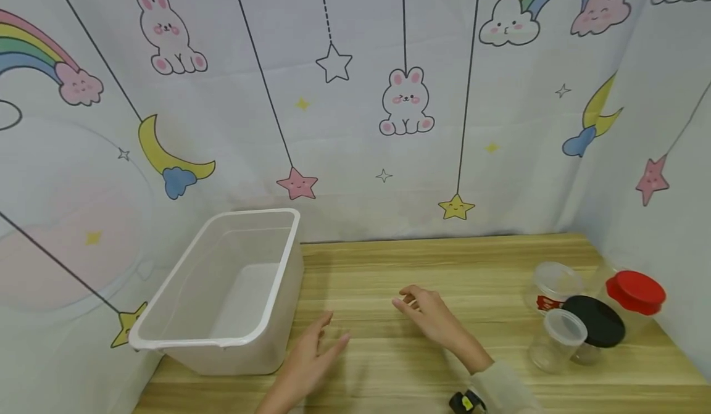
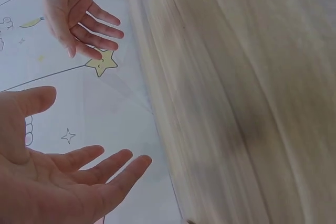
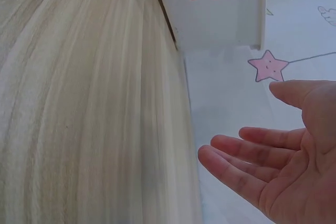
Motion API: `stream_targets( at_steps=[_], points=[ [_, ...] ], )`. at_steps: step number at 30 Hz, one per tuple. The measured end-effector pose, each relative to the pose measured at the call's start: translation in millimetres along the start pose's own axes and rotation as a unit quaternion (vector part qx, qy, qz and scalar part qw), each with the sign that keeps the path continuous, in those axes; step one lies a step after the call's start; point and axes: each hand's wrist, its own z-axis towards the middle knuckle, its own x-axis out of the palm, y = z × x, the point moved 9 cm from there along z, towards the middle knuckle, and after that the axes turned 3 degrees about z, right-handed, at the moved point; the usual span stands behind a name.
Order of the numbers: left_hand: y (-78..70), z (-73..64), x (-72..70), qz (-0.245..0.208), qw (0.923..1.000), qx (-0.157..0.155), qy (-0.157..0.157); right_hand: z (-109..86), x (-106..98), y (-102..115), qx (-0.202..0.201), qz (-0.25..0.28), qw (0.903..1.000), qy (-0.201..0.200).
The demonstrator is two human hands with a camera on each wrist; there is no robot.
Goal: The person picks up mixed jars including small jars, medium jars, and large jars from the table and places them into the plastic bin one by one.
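Observation:
My left hand (image 1: 307,364) is held over the wooden table, just right of the white plastic bin (image 1: 284,315), with nothing in it. In the left wrist view its thumb and fingers (image 2: 113,182) are spread apart. Toward the middle of the table, my right hand (image 1: 433,318) also holds nothing; its relaxed fingers (image 3: 236,174) show in the right wrist view, palm facing inward. The two hands face each other across a gap. The bin stands upright at the left, and the part of its inside that shows holds nothing.
Several clear containers cluster at the table's right: one with a red lid (image 1: 636,292), one with a black lid (image 1: 594,321), a small clear cup (image 1: 557,340) and a white-lidded tub (image 1: 557,280). A printed curtain (image 1: 355,136) hangs behind. A small black device (image 1: 466,401) sits by the right wrist.

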Motion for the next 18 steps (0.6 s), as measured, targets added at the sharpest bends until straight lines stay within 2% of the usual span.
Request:
stream_targets(
  at_steps=[5,10,15,18],
  points=[
    [1.7,-12.0,-5.4,-0.071,0.9971,-0.006,0.027,0.5,6.9,4.2,-0.016,0.006,0.9997,0.015],
    [9.4,-26.5,-11.7,-0.128,0.9894,-0.026,0.065,1.1,14.6,9.5,-0.035,0.006,0.9991,0.024],
    [17.6,-35.4,-18.5,-0.175,0.9791,-0.008,0.103,0.5,17.2,14.7,-0.046,0.007,0.9988,0.018],
    [21.8,-41.2,-26.0,-0.183,0.9766,0.003,0.114,0.2,20.5,18.5,-0.051,0.000,0.9985,0.017]
  ],
)
